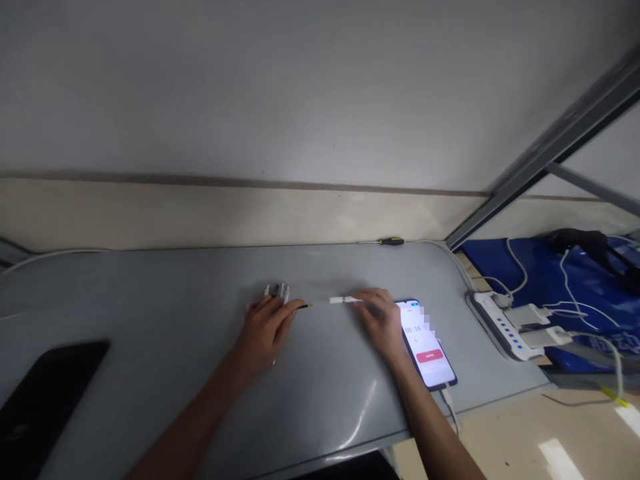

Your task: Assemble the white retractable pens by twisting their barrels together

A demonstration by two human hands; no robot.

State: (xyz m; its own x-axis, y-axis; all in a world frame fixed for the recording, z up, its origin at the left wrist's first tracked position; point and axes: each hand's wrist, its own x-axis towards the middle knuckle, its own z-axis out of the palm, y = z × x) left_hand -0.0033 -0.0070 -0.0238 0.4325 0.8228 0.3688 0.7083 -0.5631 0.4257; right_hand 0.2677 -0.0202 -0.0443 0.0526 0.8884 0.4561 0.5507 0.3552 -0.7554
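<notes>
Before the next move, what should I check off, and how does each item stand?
1. Left hand has the black stick: ok.
2. Right hand has the white stick: ok.
3. Gap between the two sticks: ok, they are apart.
4. Small pieces by the left hand all visible: not ok, fingers partly hide them.
5. Right hand off the phone: cannot tell, they overlap in view.
6. Screwdriver away from both hands: ok, at the back edge.

One head-worn view — looking forward and down over the desk (310, 387) — from above both forearms.
</notes>
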